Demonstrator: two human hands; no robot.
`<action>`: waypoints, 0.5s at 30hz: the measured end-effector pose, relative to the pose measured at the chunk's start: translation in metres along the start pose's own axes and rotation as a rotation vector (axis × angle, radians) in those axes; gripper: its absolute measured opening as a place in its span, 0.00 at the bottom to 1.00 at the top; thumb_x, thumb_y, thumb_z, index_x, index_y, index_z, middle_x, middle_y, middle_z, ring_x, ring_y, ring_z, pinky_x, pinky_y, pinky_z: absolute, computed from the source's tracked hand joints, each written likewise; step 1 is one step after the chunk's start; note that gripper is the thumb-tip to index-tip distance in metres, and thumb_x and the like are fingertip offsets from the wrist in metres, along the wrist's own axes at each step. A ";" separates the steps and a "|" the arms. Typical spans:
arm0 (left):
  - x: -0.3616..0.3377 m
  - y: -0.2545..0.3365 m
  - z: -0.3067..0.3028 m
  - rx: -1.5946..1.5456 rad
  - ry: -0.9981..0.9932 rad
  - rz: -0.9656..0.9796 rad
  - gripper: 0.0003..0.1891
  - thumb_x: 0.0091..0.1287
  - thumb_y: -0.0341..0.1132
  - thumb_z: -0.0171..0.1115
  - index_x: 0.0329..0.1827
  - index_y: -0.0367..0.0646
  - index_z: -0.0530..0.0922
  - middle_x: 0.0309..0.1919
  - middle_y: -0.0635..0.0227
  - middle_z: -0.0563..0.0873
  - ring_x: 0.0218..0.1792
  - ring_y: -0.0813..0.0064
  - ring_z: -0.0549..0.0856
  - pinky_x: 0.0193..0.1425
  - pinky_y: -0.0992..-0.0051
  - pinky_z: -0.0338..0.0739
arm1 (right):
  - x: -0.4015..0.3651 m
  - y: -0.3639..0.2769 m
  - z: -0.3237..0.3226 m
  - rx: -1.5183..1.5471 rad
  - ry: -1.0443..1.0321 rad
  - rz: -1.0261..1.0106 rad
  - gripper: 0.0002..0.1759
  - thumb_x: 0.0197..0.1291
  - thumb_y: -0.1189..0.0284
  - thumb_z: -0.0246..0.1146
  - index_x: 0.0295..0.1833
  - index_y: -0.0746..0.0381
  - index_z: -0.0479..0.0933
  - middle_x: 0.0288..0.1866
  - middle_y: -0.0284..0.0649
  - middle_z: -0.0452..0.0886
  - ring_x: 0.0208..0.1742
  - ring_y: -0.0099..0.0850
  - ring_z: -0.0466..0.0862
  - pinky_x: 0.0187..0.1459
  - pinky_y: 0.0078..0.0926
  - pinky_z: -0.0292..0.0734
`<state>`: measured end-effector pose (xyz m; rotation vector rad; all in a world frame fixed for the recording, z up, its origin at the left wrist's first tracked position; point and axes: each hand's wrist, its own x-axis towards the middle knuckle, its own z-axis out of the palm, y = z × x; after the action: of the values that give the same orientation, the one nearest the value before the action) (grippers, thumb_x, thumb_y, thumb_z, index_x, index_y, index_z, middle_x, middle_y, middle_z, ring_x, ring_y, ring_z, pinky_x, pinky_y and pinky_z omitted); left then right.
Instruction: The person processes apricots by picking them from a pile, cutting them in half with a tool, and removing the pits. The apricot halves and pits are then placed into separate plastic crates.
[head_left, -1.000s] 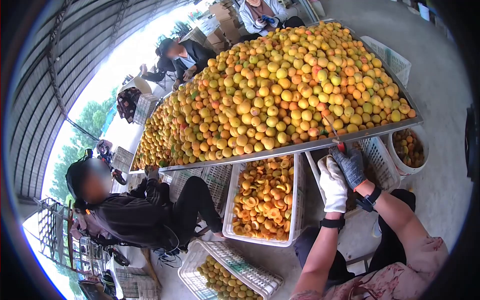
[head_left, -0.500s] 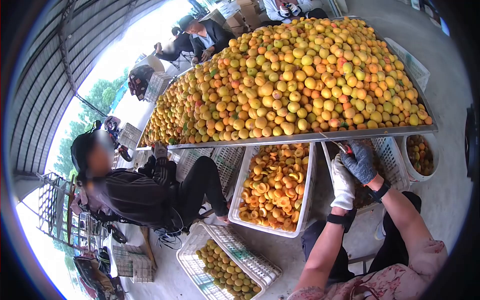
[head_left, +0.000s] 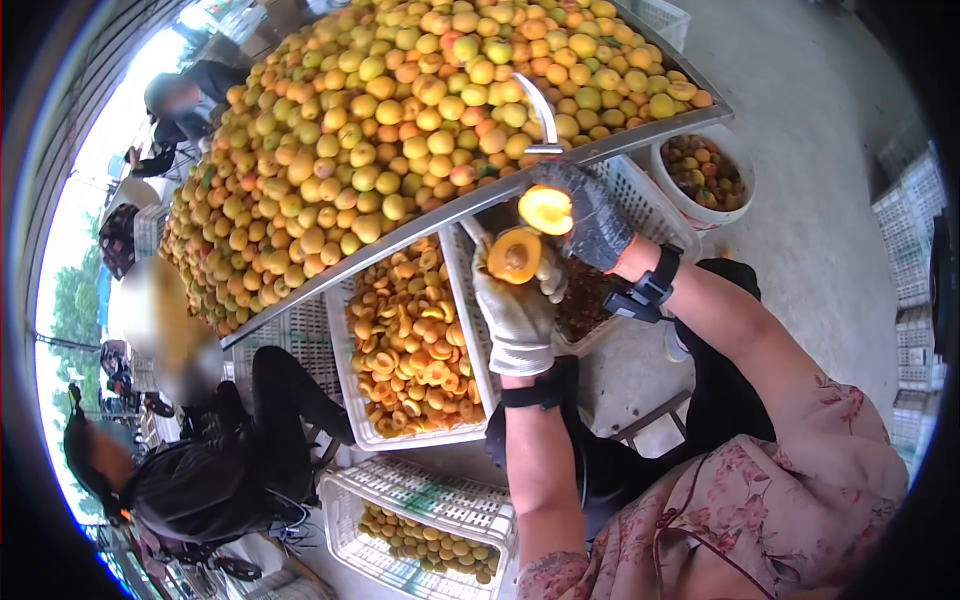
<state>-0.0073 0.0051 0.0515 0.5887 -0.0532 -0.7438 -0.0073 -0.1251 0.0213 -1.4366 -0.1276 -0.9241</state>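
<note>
My left hand, in a white glove, is closed on an apricot half with the brown pit in its cut face. Close beside it, my right hand, in a grey glove, grips another apricot half, cut side showing. A knife with a curved blade juts up from the right hand, its handle mostly hidden by the glove. Both hands are just below the metal edge of a table heaped with whole apricots.
A white crate of cut apricots stands left of my hands. Behind them is another crate with dark contents. A white bucket of fruit is at right. Lower down, a crate holds greenish fruit. A person sits at left.
The view has swung to the right. My hands have come apart a little, and the apricot between them now shows as two halves, one in each hand. The knife blade now points up.
</note>
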 end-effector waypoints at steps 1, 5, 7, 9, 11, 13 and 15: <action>-0.001 0.001 0.002 -0.029 0.013 0.000 0.29 0.72 0.58 0.34 0.38 0.41 0.75 0.16 0.66 0.74 0.13 0.73 0.69 0.16 0.76 0.61 | 0.000 -0.005 0.002 0.108 0.032 0.158 0.12 0.67 0.67 0.58 0.50 0.61 0.78 0.44 0.33 0.81 0.44 0.22 0.81 0.46 0.22 0.78; -0.003 0.010 -0.003 0.067 -0.015 0.087 0.34 0.69 0.65 0.40 0.41 0.37 0.75 0.18 0.66 0.73 0.15 0.74 0.69 0.17 0.77 0.63 | -0.001 -0.014 0.002 0.068 -0.019 0.256 0.14 0.63 0.74 0.59 0.54 0.62 0.76 0.48 0.35 0.80 0.48 0.26 0.80 0.50 0.25 0.77; -0.007 0.013 -0.007 0.077 0.065 0.141 0.34 0.68 0.65 0.42 0.42 0.37 0.75 0.18 0.67 0.73 0.15 0.74 0.69 0.17 0.76 0.63 | -0.002 -0.017 0.000 -0.234 -0.117 0.083 0.23 0.54 0.87 0.55 0.57 0.63 0.75 0.51 0.39 0.80 0.51 0.30 0.79 0.54 0.27 0.75; -0.011 0.019 -0.018 0.110 0.081 0.206 0.33 0.69 0.64 0.43 0.44 0.38 0.74 0.19 0.68 0.74 0.16 0.73 0.72 0.18 0.76 0.65 | -0.005 -0.013 0.000 -0.268 -0.166 0.132 0.25 0.52 0.88 0.54 0.57 0.63 0.74 0.51 0.41 0.80 0.52 0.31 0.79 0.54 0.28 0.75; -0.019 0.025 -0.015 -0.019 0.334 0.238 0.33 0.68 0.67 0.39 0.38 0.41 0.75 0.16 0.67 0.74 0.17 0.73 0.72 0.20 0.76 0.66 | -0.005 -0.009 0.003 -0.070 -0.226 0.418 0.28 0.49 0.89 0.55 0.59 0.63 0.73 0.52 0.42 0.79 0.52 0.33 0.79 0.52 0.30 0.76; -0.032 0.033 -0.011 -0.171 0.588 0.324 0.32 0.68 0.67 0.39 0.32 0.46 0.73 0.16 0.69 0.74 0.19 0.72 0.73 0.25 0.75 0.68 | -0.003 -0.013 0.023 0.156 -0.107 0.450 0.15 0.60 0.79 0.59 0.54 0.62 0.77 0.38 0.35 0.81 0.36 0.24 0.81 0.37 0.20 0.77; -0.041 0.032 -0.022 -0.008 0.763 0.447 0.32 0.67 0.68 0.38 0.30 0.46 0.72 0.18 0.69 0.74 0.20 0.72 0.72 0.28 0.76 0.68 | 0.006 -0.015 0.059 0.454 -0.056 0.708 0.11 0.68 0.62 0.59 0.42 0.59 0.80 0.26 0.26 0.76 0.26 0.14 0.76 0.26 0.15 0.69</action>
<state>-0.0124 0.0616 0.0563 0.7879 0.5093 -0.0554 0.0136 -0.0740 0.0476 -0.9689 0.1225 -0.2442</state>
